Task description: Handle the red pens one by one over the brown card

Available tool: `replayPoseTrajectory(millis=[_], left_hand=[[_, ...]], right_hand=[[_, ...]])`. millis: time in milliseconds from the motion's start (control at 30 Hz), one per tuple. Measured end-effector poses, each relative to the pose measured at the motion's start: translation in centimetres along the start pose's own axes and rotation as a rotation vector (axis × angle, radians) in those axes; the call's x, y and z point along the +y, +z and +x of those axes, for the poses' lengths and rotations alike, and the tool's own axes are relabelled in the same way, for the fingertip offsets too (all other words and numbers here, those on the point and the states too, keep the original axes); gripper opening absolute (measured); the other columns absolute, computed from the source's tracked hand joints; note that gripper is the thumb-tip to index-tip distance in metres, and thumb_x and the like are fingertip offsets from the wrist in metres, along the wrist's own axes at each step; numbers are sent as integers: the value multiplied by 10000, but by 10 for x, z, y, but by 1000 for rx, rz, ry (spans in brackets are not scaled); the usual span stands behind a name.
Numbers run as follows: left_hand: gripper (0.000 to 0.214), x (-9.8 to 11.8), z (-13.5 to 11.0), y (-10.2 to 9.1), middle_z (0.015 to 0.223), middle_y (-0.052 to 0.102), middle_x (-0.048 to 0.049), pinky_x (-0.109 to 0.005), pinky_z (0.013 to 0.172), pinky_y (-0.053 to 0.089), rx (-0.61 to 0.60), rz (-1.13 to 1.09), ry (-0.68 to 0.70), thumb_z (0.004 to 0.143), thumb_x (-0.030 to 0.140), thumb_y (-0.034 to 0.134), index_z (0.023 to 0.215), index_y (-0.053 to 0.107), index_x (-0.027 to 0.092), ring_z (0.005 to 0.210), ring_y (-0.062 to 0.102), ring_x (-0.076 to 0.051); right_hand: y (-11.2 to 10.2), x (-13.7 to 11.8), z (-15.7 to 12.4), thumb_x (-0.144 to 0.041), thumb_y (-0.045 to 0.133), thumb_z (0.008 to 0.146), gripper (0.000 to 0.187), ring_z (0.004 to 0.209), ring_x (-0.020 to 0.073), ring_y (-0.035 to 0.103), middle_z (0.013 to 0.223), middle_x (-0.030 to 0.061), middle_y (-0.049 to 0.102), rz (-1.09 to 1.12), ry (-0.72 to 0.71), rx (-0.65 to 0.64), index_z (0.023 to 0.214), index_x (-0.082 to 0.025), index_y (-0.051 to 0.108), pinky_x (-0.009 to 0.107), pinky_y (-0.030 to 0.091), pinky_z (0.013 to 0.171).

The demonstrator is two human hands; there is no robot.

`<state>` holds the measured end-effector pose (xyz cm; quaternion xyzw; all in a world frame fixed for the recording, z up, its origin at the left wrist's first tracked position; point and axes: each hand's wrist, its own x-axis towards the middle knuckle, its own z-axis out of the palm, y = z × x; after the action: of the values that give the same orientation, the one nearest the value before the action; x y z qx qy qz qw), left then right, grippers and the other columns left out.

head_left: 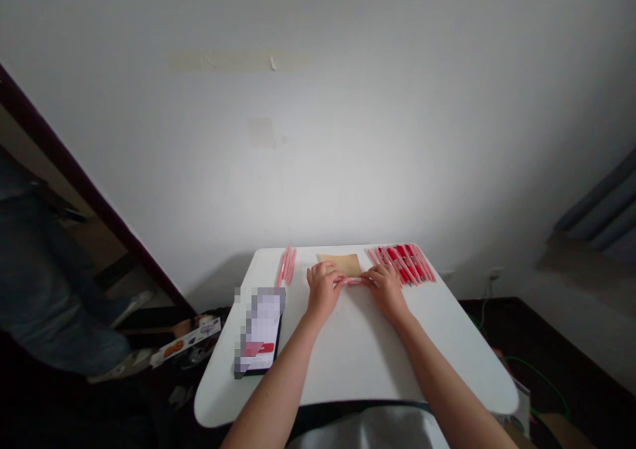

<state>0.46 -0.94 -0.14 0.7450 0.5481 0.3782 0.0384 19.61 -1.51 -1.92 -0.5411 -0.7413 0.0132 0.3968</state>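
Presently the left hand (322, 287) and right hand (385, 285) pinch one pink pen (349, 281), a few pink pens (287, 266) aside, many red pens (405, 263) in line.

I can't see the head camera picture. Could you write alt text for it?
The left hand and right hand hold a pink pen between them on a white table, just before a tan paper piece. A row of red pens lies to the right, a few pink pens to the left, a phone nearer the left edge.
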Motion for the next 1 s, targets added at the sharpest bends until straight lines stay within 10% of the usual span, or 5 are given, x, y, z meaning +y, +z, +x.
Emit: replayPoseTrajectory(millis=[1000], left_hand=[[109,-1,1,-2,1160,619,-49,-562,1106,223,44,-26,-61,739,395,720,753,757,294,1175,461,-256]], right_hand=[[5,-1,0,-311,541,897,220,924,247,498,863,69,654,69,6,-13,912,-280,758,387,383,828]])
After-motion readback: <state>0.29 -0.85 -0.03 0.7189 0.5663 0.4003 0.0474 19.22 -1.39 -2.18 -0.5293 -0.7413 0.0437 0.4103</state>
